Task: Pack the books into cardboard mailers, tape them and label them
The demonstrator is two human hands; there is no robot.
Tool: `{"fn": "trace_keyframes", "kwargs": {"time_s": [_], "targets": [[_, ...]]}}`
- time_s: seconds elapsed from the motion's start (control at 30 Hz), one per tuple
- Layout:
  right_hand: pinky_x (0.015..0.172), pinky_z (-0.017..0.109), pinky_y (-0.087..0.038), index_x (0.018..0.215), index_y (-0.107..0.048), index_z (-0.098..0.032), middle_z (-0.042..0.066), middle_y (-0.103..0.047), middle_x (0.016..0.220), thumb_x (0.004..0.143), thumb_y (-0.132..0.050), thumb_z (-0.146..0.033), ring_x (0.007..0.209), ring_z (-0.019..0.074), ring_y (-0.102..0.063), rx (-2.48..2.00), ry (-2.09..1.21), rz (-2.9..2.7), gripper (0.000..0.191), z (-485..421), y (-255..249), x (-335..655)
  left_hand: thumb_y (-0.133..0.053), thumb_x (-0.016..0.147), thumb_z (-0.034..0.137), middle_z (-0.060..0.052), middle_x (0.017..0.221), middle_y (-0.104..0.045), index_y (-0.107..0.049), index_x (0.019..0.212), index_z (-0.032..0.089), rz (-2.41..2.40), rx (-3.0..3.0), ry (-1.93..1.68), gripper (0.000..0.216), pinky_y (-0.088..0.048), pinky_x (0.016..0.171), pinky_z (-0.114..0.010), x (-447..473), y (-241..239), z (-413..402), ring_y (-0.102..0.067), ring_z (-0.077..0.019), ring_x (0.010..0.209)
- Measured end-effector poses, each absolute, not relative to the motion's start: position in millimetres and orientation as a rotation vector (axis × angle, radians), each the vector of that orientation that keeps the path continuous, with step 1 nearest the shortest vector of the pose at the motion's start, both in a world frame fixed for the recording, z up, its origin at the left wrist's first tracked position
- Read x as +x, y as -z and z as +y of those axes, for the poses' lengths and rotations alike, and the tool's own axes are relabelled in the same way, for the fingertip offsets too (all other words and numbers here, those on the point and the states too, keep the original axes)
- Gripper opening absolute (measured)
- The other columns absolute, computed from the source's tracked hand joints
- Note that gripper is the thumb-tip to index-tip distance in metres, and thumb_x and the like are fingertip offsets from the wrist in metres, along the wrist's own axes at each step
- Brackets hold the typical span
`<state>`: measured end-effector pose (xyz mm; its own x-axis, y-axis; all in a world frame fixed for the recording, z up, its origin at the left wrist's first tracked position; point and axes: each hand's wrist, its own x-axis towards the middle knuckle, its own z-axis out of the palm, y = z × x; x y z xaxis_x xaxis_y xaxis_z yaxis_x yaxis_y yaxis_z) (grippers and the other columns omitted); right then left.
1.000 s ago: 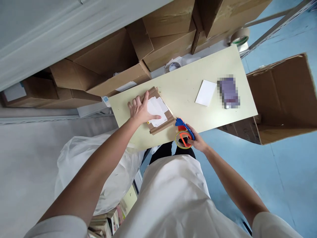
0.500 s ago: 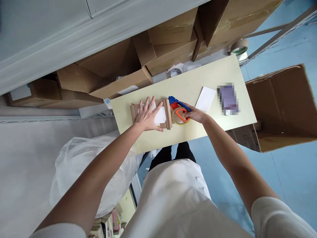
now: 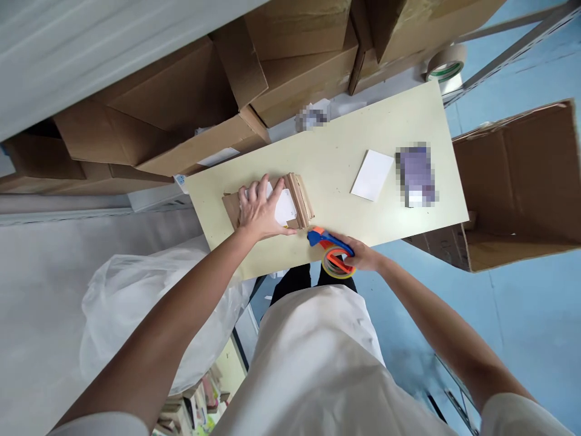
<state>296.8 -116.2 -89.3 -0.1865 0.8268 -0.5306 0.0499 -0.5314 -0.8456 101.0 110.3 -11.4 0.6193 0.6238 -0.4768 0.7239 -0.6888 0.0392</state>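
A small flat brown cardboard parcel [image 3: 300, 200] with a white label lies on the pale yellow table [image 3: 345, 151]. My left hand [image 3: 258, 209] rests flat on top of it, fingers spread, pressing it down. My right hand [image 3: 361, 255] grips a tape dispenser [image 3: 331, 251] with a blue and orange frame and a roll of clear tape. The dispenser is at the table's near edge, just right of the parcel's near corner.
A white card [image 3: 372, 175] and a blurred purple item [image 3: 415, 175] lie on the table's right half. Brown cartons [image 3: 190, 103] are stacked behind the table, a tape roll [image 3: 445, 63] sits far right, an open carton [image 3: 521, 181] stands on the blue floor, and a white plastic bag [image 3: 149, 303] hangs at left.
My right hand pulled the tape dispenser from beside the parcel's right edge back toward me to the table's near edge. My left hand stayed pressed on the parcel.
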Motion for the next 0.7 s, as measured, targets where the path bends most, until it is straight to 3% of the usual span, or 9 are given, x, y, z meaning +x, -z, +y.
{"fn": "trace_keyframes", "kwargs": {"time_s": [0.2, 0.43, 0.6, 0.7], "targets": [[0.082, 0.037, -0.048, 0.131, -0.05, -0.035, 0.001, -0.063, 0.118, 0.058, -0.061, -0.012, 0.1, 0.0268, -0.059, -1.624, -1.771, -1.406, 0.077, -55.0, 89.7, 320.4, -0.065, 0.049, 0.076, -0.014, 0.153, -0.012, -0.006, 0.148, 0.026, 1.112, 2.577, 0.665, 0.126, -0.013, 0.102, -0.055, 102.6, 11.8, 113.5, -0.021, -0.0467, 0.129], [0.076, 0.037, -0.044, 0.115, -0.064, -0.037, 0.003, -0.066, 0.098, 0.053, -0.064, -0.011, 0.086, 0.0265, -0.06, -1.552, -1.77, -1.782, 0.067, -14.0, 75.6, 304.8, -0.062, 0.056, 0.074, -0.014, 0.153, -0.012, -0.005, 0.148, 0.027, 1.091, 2.561, 0.603, 0.118, -0.013, 0.103, -0.055, 101.5, 13.1, 114.8, -0.021, -0.0457, 0.131], [0.078, 0.04, -0.044, 0.119, -0.06, -0.041, 0.002, -0.065, 0.092, 0.058, -0.065, -0.013, 0.082, 0.0256, -0.06, -1.599, -1.73, -1.639, 0.067, -43.6, 46.4, 309.5, -0.061, 0.063, 0.07, -0.014, 0.156, -0.003, -0.008, 0.148, 0.025, 1.003, 2.595, 0.514, 0.111, -0.008, 0.107, -0.055, 89.7, 11.0, 115.3, -0.012, -0.0414, 0.138], [0.08, 0.043, -0.045, 0.128, -0.053, -0.039, 0.004, -0.064, 0.104, 0.065, -0.067, -0.021, 0.089, 0.028, -0.06, -1.643, -1.692, -1.435, 0.067, -68.1, 10.9, 333.6, -0.057, 0.072, 0.063, -0.016, 0.156, -0.001, -0.012, 0.148, 0.02, 1.009, 2.643, 0.404, 0.098, -0.003, 0.108, -0.057, 67.5, 8.0, 108.3, -0.004, -0.0383, 0.141]]}}
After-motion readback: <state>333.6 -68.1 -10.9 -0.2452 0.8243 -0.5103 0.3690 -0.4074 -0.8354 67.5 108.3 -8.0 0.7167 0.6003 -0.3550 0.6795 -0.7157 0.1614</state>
